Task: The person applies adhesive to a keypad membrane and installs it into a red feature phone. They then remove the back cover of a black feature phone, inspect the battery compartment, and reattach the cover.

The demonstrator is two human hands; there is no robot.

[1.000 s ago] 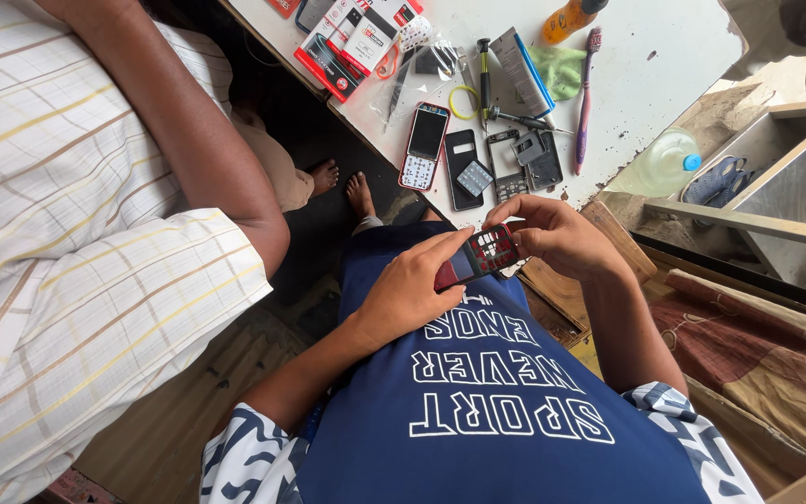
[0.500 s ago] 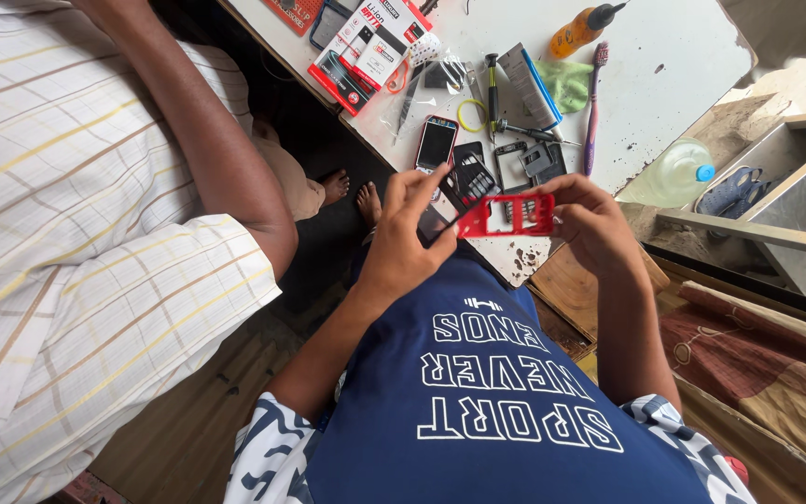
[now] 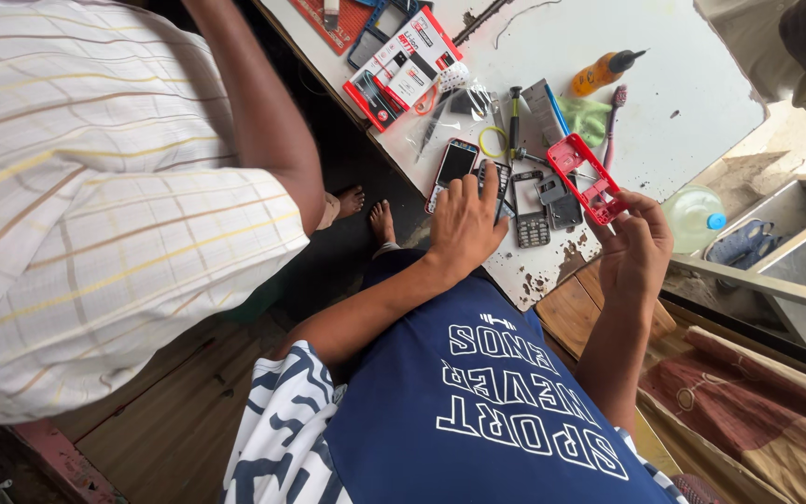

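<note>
Red-and-white blister package (image 3: pixel 401 67) lies beyond both hands.

A single head-worn camera looks steeply down over the wearer's chest and lap, close above both arms. It faces forward onto the near edge of a white worktable (image 3: pixel 664 103), which fills the upper frame. At the left a neighbour in a checked shirt (image 3: pixel 76 205) crowds the view.
</note>
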